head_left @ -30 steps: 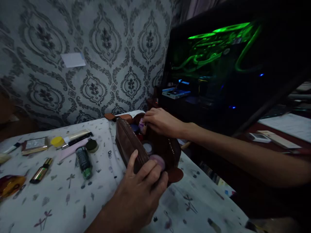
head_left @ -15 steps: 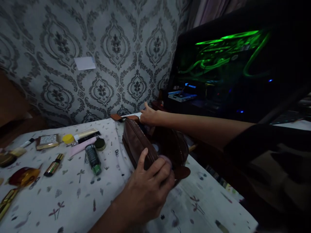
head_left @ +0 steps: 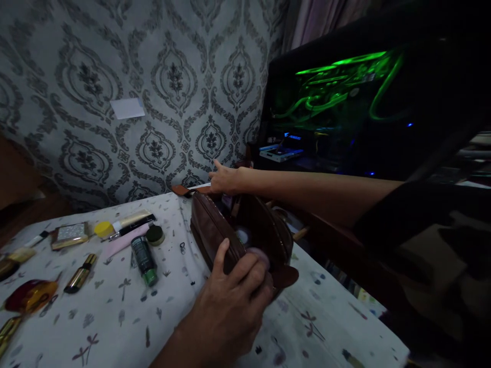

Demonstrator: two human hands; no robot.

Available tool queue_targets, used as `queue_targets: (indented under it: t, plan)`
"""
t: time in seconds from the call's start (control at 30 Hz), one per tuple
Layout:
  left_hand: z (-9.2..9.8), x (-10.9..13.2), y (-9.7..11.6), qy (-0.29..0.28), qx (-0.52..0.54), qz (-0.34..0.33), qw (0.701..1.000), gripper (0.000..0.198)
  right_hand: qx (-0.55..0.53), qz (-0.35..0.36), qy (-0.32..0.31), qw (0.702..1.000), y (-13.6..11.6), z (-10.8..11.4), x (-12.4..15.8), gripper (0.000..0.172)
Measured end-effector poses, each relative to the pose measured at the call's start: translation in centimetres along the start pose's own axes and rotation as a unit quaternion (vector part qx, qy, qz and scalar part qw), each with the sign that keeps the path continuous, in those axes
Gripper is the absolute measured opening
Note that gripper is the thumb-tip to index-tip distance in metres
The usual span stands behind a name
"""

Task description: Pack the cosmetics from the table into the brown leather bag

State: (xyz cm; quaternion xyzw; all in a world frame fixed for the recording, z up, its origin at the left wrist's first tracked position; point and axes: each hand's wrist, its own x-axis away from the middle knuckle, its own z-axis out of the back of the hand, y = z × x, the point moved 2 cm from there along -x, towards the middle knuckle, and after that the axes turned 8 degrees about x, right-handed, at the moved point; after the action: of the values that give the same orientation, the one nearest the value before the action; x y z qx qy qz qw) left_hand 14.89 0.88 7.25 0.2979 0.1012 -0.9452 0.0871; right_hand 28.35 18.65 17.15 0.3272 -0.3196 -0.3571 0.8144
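A brown zippered toiletry bag [head_left: 215, 225] stands on the table with its top unzipped and its mouth spread apart. My left hand [head_left: 236, 294] grips the bag's near end, thumb along the outer side and fingers curled over the rim. Across the opening reaches my right arm, and my right hand [head_left: 226, 180] is closed on the far end by the leather tab [head_left: 181, 190], thumb raised. Inside the dark interior a pale round item [head_left: 242, 236] and a pinkish rounded item [head_left: 259, 255] show; the rest is too dark to tell.
Left of the bag lie a dark tube with a green cap [head_left: 144, 260], a dark round jar [head_left: 155, 235], a pink tube [head_left: 125, 241], a yellow-lidded jar [head_left: 103, 229], a glittery compact [head_left: 70, 235], a gold-and-black bottle [head_left: 80, 273] and amber sunglasses [head_left: 31, 296]. A green-lit computer case [head_left: 337, 112] stands behind right.
My right hand has shifted slightly left along with the view, still at the bag's far end. The bag's mouth looks a little wider, with more of its inside showing. My left hand keeps its grip.
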Motion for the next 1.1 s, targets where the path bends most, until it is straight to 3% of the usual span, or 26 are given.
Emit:
queue_targets:
  t: [0.23,0.43,0.57,0.87,1.1]
  plan:
    - [0.2,-0.1,0.0,-0.014,-0.006,0.0,1.0,0.036,-0.031,-0.059,0.05,0.997,-0.5,3.8,3.7,0.031]
    - [0.3,-0.1,0.0,-0.012,0.008,0.001,1.0,0.034,-0.069,-0.124,0.084,0.986,-3.3,3.5,7.1,0.02]
    - [0.3,-0.1,0.1,0.002,0.017,0.007,1.0,0.034,-0.128,-0.187,0.123,0.966,-5.8,2.7,8.6,0.023]
    - [0.0,0.1,0.2,0.004,0.017,0.008,1.0,0.034,-0.315,-0.213,0.049,0.924,-9.0,0.5,9.4,0.022]
    - [0.1,0.2,0.2,0.003,0.014,0.006,1.0,0.036,-0.355,-0.173,-0.007,0.919,-9.9,0.2,8.9,0.028]
